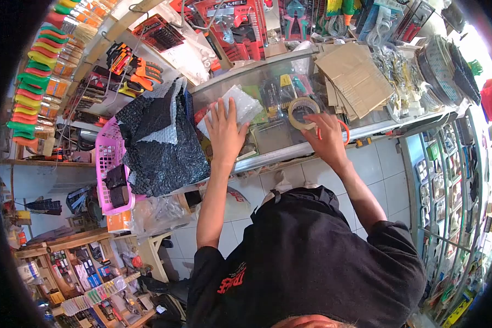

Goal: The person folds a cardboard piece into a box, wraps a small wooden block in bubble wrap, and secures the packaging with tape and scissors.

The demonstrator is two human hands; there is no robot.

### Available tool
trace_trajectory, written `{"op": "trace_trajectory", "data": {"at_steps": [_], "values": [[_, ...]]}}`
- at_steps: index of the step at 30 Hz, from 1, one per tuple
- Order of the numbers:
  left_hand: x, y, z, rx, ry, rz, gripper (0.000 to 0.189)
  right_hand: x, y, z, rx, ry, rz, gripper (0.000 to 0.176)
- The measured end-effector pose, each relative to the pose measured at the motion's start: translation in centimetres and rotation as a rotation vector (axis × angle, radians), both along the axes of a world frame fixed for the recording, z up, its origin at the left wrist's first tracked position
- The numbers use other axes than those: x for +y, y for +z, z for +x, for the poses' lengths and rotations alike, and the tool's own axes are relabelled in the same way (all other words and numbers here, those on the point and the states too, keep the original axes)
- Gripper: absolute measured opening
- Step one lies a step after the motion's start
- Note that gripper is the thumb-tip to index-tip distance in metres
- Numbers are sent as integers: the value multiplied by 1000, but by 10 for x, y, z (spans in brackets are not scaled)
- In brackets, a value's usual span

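Observation:
My left hand (225,131) lies flat with its fingers spread on a bubble-wrapped packet (245,104) on the glass counter. My right hand (329,139) is bent over the counter's front edge, its fingers curled around red-handled scissors (346,133). One handle loop sticks out to the right of the hand; the blades are hidden. The fingertips are at the right side of a roll of tape (293,116), touching it or just above it.
A pink basket (106,147) with black bubble wrap (167,164) stands at the left. Flat cardboard pieces (356,76) lie to the right on the glass counter (270,136). Packaged tools (238,27) hang behind, and a display rack (448,180) stands at the right.

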State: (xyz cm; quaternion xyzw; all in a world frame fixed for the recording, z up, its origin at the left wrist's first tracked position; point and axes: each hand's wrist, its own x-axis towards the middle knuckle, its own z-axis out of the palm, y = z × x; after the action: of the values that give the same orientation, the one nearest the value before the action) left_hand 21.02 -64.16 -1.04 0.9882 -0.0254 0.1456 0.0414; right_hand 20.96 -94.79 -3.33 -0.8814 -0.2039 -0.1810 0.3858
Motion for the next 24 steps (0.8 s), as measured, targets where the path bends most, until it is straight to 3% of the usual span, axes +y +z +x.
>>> {"op": "trace_trajectory", "data": {"at_steps": [4, 8, 10, 13, 14, 17, 24], "values": [[-11, 15, -10, -88, -36, 0, 75, 9, -19, 15, -3, -23, -161, 35], [-40, 16, -24, -146, -269, -468, 59, 12, -30, 22, -27, 9, -174, 30], [-59, 1, -28, -79, -305, -748, 52, 16, -24, 17, 222, 0, 124, 29], [-77, -9, -25, -37, -241, -884, 49, 12, -14, 1, 570, 15, 392, 29], [-80, -10, -25, -30, -234, -893, 47, 9, -12, -3, 679, 22, 454, 29], [-84, -16, -20, -6, -313, -953, 45, 14, -13, -18, 535, 84, 546, 33], [-95, -6, -27, -193, -403, -848, 22, 16, 3, -39, 568, 19, 525, 32]]}}
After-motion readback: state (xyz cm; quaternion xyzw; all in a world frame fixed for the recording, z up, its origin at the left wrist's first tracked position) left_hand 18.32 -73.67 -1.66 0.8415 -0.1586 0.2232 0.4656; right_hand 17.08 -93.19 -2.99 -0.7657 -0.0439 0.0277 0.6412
